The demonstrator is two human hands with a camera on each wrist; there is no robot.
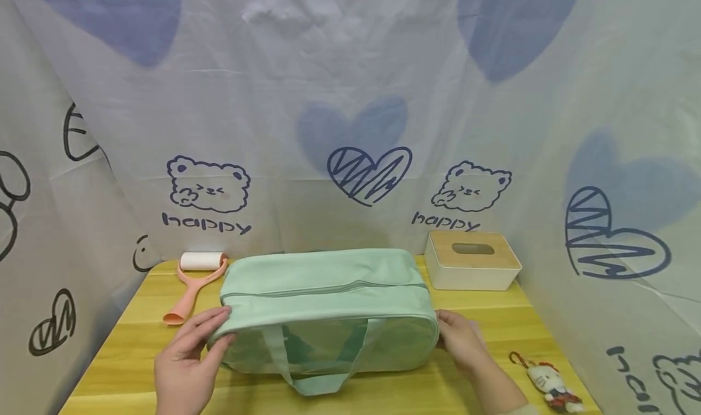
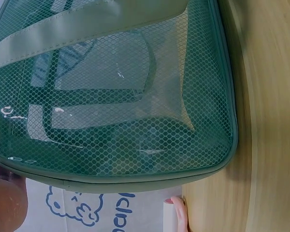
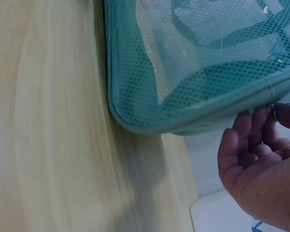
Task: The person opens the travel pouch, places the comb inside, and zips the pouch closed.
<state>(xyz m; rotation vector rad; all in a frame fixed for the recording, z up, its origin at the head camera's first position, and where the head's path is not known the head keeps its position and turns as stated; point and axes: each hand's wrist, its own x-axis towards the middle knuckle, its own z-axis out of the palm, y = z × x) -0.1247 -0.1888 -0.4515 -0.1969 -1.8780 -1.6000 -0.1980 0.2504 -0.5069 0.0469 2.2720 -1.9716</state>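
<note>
A mint-green zip bag (image 1: 323, 308) stands on the table, its clear mesh-patterned front panel (image 2: 111, 140) and hanging strap handle (image 1: 320, 386) facing me. Along its top runs a zipper (image 1: 323, 291) that looks closed. My left hand (image 1: 188, 360) holds the bag's left end, thumb at the front and fingers over the upper corner. At the right end is my right hand (image 1: 461, 344); in the right wrist view its curled fingers (image 3: 244, 125) and thumb pinch the bag's side near the seam. Whether a zipper pull sits between them is too small to tell.
Behind the bag on the left lies a pink lint roller (image 1: 191, 287). A white tissue box (image 1: 472, 261) with a wooden lid stands at the back right. A plush cat keychain (image 1: 553, 387) lies at the front right. Printed curtains (image 1: 350, 68) enclose the wooden table (image 1: 126, 348).
</note>
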